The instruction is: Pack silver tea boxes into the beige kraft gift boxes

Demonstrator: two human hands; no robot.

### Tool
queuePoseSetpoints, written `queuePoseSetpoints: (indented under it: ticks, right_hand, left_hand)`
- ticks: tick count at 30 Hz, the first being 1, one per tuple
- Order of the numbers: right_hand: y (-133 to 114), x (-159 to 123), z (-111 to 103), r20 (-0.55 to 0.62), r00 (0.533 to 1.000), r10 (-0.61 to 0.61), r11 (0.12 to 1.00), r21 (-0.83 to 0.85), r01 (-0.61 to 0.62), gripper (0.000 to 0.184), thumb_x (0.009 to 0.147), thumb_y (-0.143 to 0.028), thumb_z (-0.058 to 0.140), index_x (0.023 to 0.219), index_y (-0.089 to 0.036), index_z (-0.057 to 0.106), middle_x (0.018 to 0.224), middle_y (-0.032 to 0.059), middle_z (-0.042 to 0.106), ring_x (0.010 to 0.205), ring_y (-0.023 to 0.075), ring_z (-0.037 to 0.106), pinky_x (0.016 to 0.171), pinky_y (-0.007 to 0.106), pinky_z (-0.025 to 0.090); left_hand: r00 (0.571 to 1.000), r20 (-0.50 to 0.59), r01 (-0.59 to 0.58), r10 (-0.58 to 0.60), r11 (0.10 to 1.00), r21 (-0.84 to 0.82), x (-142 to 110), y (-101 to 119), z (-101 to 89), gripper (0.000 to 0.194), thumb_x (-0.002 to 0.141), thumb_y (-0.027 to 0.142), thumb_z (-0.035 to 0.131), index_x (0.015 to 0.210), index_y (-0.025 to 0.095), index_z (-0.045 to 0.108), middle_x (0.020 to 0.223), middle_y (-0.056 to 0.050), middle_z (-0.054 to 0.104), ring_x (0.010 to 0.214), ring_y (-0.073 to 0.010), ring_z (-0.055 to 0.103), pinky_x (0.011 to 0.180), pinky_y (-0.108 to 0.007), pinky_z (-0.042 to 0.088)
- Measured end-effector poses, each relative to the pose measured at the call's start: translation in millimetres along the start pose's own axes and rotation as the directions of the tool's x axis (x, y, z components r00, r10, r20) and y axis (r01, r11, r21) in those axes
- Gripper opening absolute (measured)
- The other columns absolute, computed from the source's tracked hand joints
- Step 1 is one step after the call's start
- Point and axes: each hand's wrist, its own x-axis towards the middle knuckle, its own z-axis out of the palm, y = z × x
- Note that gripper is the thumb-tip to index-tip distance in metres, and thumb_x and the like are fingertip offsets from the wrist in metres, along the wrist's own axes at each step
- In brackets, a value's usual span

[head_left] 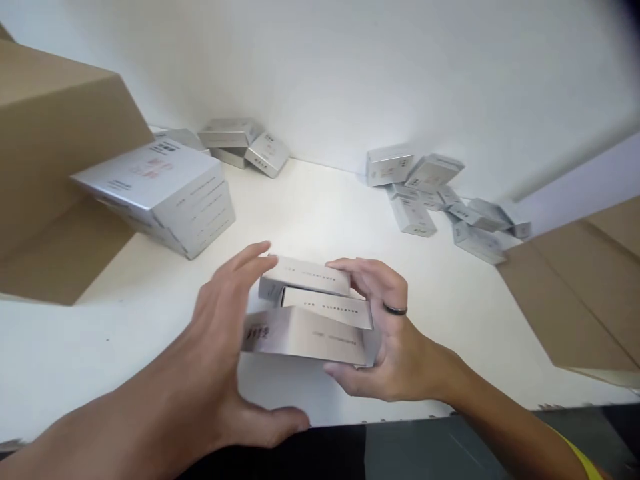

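Three small silver-white cartons stand side by side on edge at the front middle: a back one, a middle one and a front one. My right hand, with a dark ring, wraps round their right ends, thumb at the front and fingers behind. On the left side, my left hand is spread wide, its thumb low and apart from the cartons. Its fingertips reach the back carton's left corner; whether they touch it I cannot tell.
A neat stack of silver cartons stands at the left beside a brown cardboard box. More loose cartons lie by the back wall, and a scattered pile lies at the right. Another cardboard box is at far right.
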Motion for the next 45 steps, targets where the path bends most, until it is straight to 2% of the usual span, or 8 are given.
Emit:
queuePoseSetpoints:
  ticks: [5,11,18,26,31,34,37,45]
  right_hand:
    - [-0.5,-13.5,4.6,0.081,0.977,0.198,0.979,-0.058,-0.194,0.101,0.082,-0.036,0.079,0.154,-0.026,0.009,0.154,0.0114,0.024,0.142,0.0257,0.035,0.119,0.04,0.038]
    - [1.3,-34.0,-1.6,0.075,0.922,0.381,0.92,-0.125,-0.37,0.102,0.08,-0.052,0.08,0.152,-0.04,0.008,0.157,0.0078,0.025,0.144,0.0341,0.033,0.111,0.056,0.047]
    - [9.7,-26.7,-12.5,0.265,0.816,0.514,0.846,0.002,-0.534,0.039,0.096,-0.044,0.064,0.13,-0.043,0.046,0.132,-0.002,0.055,0.124,0.0226,0.053,0.096,0.04,0.059]
    - [7.0,-21.4,-16.7,0.196,0.863,0.465,0.885,-0.104,-0.453,0.043,0.097,-0.04,0.062,0.136,-0.038,0.046,0.132,0.0014,0.058,0.118,0.0208,0.058,0.095,0.036,0.059]
    - [3.8,-28.6,-45.1,0.009,0.942,0.336,0.892,-0.324,-0.315,0.033,0.092,-0.045,0.064,0.123,-0.036,0.057,0.111,0.0016,0.066,0.094,0.0209,0.066,0.071,0.028,0.063]
    - [-2.3,-29.7,-52.6,-0.134,0.945,0.298,0.895,-0.306,-0.325,0.036,0.088,-0.047,0.068,0.12,-0.034,0.058,0.11,0.0007,0.065,0.099,0.0218,0.065,0.084,0.032,0.063]
    - [-11.3,-18.6,-43.4,-0.208,0.945,0.253,0.941,-0.176,-0.29,0.038,0.086,-0.036,0.072,0.121,-0.032,0.058,0.11,0.0013,0.063,0.105,0.0216,0.063,0.1,0.035,0.057]
    - [-30.2,37.9,-4.0,-0.071,0.996,0.045,0.997,-0.061,-0.049,0.048,0.087,-0.022,0.075,0.128,-0.031,0.052,0.106,-0.0013,0.067,0.1,0.0179,0.067,0.093,0.033,0.058]
  left_hand:
    - [0.954,0.096,0.279,-0.285,0.958,0.069,-3.1,11.9,3.1,0.105,0.066,0.044,0.081,0.148,0.043,0.017,0.157,-0.006,0.036,0.137,-0.0388,0.046,0.1,-0.061,0.056]
    - [0.967,0.047,0.248,-0.25,0.967,0.056,-22.0,-11.0,7.3,0.102,0.071,0.046,0.077,0.149,0.043,0.011,0.162,-0.006,0.027,0.139,-0.038,0.046,0.105,-0.063,0.052]
    - [0.943,0.144,0.291,-0.3,0.953,0.081,-32.2,-12.8,7.4,0.039,0.086,0.041,0.065,0.119,0.044,0.043,0.158,0.005,0.034,0.15,-0.0318,0.029,0.107,-0.068,0.048]
    - [0.963,0.157,0.206,-0.22,0.974,0.098,-32.3,-13.5,7.3,0.026,0.093,0.037,0.057,0.116,0.043,0.046,0.16,0.007,0.032,0.155,-0.0295,0.01,0.111,-0.076,0.037]
    - [0.961,0.171,0.206,-0.219,0.975,0.088,-34.6,-14.8,5.4,0.019,0.094,0.035,0.055,0.11,0.039,0.047,0.158,0.005,0.034,0.155,-0.0303,0.01,0.111,-0.078,0.036]
    - [0.965,0.171,0.184,-0.198,0.979,0.091,-35.4,-14.2,5.0,0.021,0.095,0.035,0.054,0.114,0.04,0.046,0.153,0.003,0.039,0.153,-0.0308,0.017,0.11,-0.075,0.04]
    - [0.97,0.164,0.166,-0.182,0.98,0.107,-36.3,-14.1,5.0,0.02,0.096,0.035,0.051,0.115,0.039,0.045,0.148,0.002,0.044,0.15,-0.0308,0.023,0.109,-0.073,0.041]
    - [0.96,0.232,0.108,-0.16,0.969,0.223,-37.0,-10.1,1.9,0.03,0.101,0.028,0.043,0.131,0.035,0.041,0.147,-0.003,0.046,0.146,-0.0281,0.028,0.114,-0.062,0.039]
